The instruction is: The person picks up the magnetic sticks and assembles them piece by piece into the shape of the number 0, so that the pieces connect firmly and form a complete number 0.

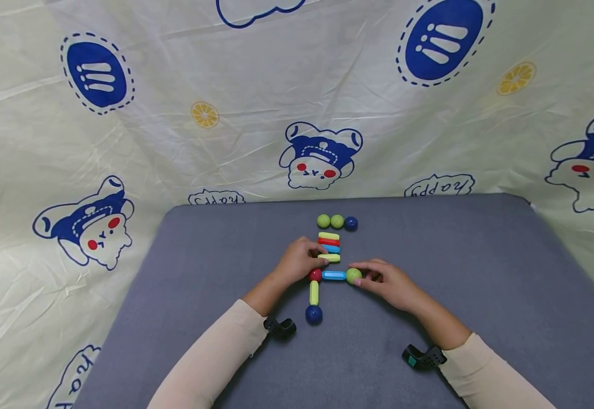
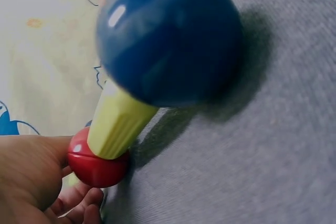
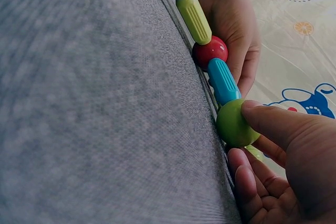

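Observation:
An L-shaped chain of toy balls and rods lies on the grey table. Its red ball [image 1: 315, 275] joins a light blue rod [image 1: 334, 275] on one side and a yellow rod [image 1: 314, 293] on the other. A dark blue ball [image 1: 314, 314] ends the yellow rod nearest the person; a green ball [image 1: 354, 276] ends the blue rod. My right hand [image 1: 391, 284] pinches that green ball between thumb and fingers. Just behind the red ball, my left hand [image 1: 299, 261] pinches the left end of a loose yellow rod [image 1: 333, 258] between thumb and finger.
Beyond the hands lie a yellow rod [image 1: 329, 236], a red rod [image 1: 329, 242] and a light blue rod [image 1: 331, 249], stacked in parallel. Farther back, two green balls [image 1: 323, 221] and a dark blue ball [image 1: 351, 223] form a row. A printed cloth [image 1: 256, 153] hangs behind the table [image 1: 215, 250].

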Demonstrator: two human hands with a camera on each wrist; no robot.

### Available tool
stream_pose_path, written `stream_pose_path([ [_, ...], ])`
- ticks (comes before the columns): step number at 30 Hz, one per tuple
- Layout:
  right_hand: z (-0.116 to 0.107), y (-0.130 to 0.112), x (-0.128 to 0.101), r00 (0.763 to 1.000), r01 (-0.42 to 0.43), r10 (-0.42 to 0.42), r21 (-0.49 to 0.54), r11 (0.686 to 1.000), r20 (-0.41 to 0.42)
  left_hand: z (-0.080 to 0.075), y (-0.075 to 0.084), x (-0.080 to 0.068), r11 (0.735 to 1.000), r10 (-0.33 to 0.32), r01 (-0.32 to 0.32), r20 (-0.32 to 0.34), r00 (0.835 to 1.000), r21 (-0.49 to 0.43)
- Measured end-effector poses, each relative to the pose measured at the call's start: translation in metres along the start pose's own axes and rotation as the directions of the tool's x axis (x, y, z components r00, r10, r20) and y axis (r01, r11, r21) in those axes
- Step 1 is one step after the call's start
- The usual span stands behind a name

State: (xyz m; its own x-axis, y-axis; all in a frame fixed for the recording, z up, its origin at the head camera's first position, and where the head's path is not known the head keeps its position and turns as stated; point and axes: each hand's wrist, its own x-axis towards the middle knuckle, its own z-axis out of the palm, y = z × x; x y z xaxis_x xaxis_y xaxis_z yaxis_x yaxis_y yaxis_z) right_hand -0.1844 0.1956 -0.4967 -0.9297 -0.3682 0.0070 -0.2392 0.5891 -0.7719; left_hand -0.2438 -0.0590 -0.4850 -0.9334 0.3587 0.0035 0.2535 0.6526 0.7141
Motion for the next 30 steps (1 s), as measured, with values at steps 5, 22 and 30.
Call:
stream_pose_path([
  [5, 0.000, 0.000, 0.001, 1.000, -0.010, 0.010, -0.007, 1.000, 0.006, -0.008, -0.002, -0.004, 0.996, -0.048, 0.045, -0.036, 0.998, -0.072],
  [22, 0.002, 0.001, 0.000, 1.000, -0.001, 0.001, -0.007, 1.000, -0.006, -0.026, -0.017, -0.027, 0.949, -0.169, 0.145, -0.062, 0.984, -0.281],
  [30, 0.001, -0.001, 0.000, 1.000, 0.002, -0.002, -0.001, 1.000, -0.013, -0.032, -0.021, -0.044, 0.908, -0.214, 0.189, -0.025, 0.977, -0.373],
])
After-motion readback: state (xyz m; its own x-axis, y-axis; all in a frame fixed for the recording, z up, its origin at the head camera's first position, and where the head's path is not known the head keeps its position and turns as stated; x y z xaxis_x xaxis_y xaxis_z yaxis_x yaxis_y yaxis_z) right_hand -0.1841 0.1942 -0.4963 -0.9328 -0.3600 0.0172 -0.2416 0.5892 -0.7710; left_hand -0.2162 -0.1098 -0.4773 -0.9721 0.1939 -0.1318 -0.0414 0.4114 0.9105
